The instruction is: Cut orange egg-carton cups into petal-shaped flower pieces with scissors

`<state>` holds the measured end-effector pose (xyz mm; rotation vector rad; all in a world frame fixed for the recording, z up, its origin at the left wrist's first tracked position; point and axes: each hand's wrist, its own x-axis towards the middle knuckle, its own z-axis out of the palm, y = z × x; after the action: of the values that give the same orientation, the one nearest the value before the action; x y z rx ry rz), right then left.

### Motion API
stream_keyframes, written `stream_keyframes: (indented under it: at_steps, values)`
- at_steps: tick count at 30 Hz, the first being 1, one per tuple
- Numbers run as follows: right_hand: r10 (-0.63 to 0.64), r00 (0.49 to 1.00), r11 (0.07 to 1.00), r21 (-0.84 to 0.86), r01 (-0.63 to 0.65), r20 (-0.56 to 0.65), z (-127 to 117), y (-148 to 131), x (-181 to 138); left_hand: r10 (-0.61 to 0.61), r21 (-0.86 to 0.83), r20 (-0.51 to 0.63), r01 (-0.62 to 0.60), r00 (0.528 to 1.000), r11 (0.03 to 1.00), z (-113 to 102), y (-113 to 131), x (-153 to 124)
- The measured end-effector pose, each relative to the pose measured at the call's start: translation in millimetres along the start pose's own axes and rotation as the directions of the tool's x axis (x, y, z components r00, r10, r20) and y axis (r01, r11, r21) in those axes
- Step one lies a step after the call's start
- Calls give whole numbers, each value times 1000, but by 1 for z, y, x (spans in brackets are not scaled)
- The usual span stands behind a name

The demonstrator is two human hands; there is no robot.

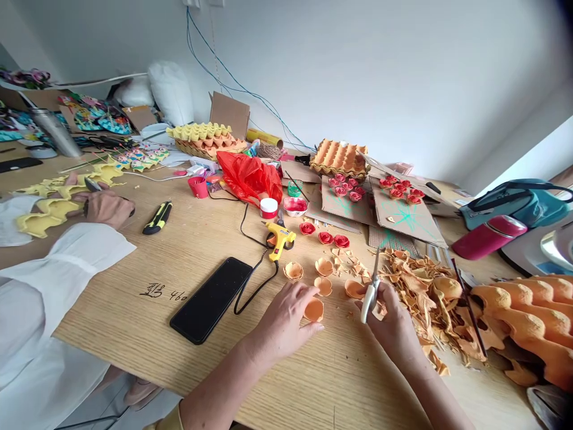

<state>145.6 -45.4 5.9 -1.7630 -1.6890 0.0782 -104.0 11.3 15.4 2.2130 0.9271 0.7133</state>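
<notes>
My left hand (pixel 289 313) rests low over the table with thumb and fingers apart around an orange egg-carton cup (pixel 314 310); the thumb does not appear to pinch it. More cut cups with petal-like edges, such as an orange cup (pixel 293 271) and another cup (pixel 323 267), stand just beyond. My right hand (pixel 394 322) is closed on white-handled scissors (pixel 369 298), blades pointing up and away from me. Beside the scissors lies one further orange cup (pixel 353 289). To the right is a heap of orange carton scraps (pixel 421 292).
A black phone (pixel 211 300) and a yellow glue gun (pixel 281 239) with its cord lie left of the cups. Red painted flowers (pixel 326 238) sit behind them. Orange egg trays (pixel 528 310) stand right. At left, a co-worker's hand (pixel 107 209) handles yellow carton near a utility knife (pixel 157 218).
</notes>
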Motion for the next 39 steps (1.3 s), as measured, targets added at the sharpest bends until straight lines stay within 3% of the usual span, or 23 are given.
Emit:
stream_keyframes:
  at_steps: [7, 20, 28, 32, 39]
  values:
    - [-86, 995, 988, -129, 79, -51, 16, 13, 3, -3, 130, 26, 0, 1000, 992, -1, 2, 1]
    - [-159, 987, 975, -162, 152, -30, 12, 11, 3, -17, 179, 29, 11, 999, 984, -2, 4, 2]
    - [-162, 984, 986, -43, 159, -69, 6, 3, -11, 9, 133, -28, -5, 1000, 991, -2, 1, 0]
    - [-98, 995, 991, 86, 99, -10, 9, 1, -19, 30, 125, -40, -25, 999, 992, -3, 4, 0]
    - [-152, 987, 984, 105, 145, 58, 10, -3, -20, 73, 98, -183, -55, 981, 994, -6, 4, 5]
